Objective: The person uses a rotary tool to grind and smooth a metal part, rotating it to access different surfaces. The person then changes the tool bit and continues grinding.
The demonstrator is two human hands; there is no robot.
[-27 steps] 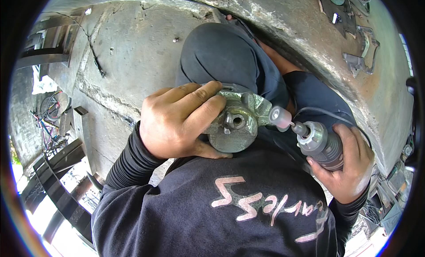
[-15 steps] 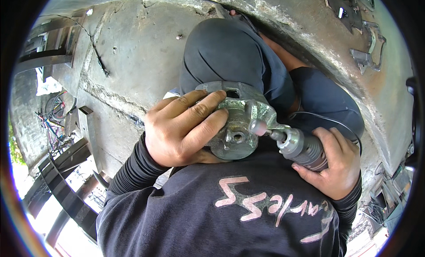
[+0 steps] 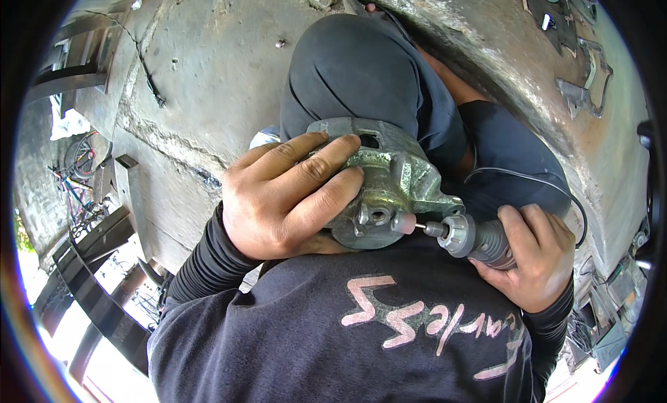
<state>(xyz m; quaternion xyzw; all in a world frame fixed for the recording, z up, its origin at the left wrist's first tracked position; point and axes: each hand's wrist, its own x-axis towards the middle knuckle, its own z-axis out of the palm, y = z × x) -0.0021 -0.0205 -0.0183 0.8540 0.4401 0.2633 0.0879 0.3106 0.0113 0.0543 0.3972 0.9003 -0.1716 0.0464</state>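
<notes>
A grey metal brake caliper (image 3: 411,172) leans against my bent knee, greenish and worn along its raised parts. Wrapped round its left side, my left hand (image 3: 278,201) has its fingers across the top and the thumb underneath. My right hand (image 3: 529,258) grips a grey rotary tool (image 3: 478,240) from the right, pointing left. At the tool's tip, a small pinkish grinding bit (image 3: 403,223) meets or nearly meets the caliper beside a round, raised hole (image 3: 377,215). Whether the bit actually touches cannot be made out.
A thin cord (image 3: 517,172) loops over my right leg to the tool. Metal parts (image 3: 580,90) lie on the concrete at upper right. Steel beams (image 3: 104,292) and a bicycle (image 3: 80,174) stand at the left. More scrap (image 3: 611,313) is at lower right.
The grinding bit has shifted down from the caliper's ridged middle to beside the round hole. My left hand keeps its hold, and the view has shifted slightly.
</notes>
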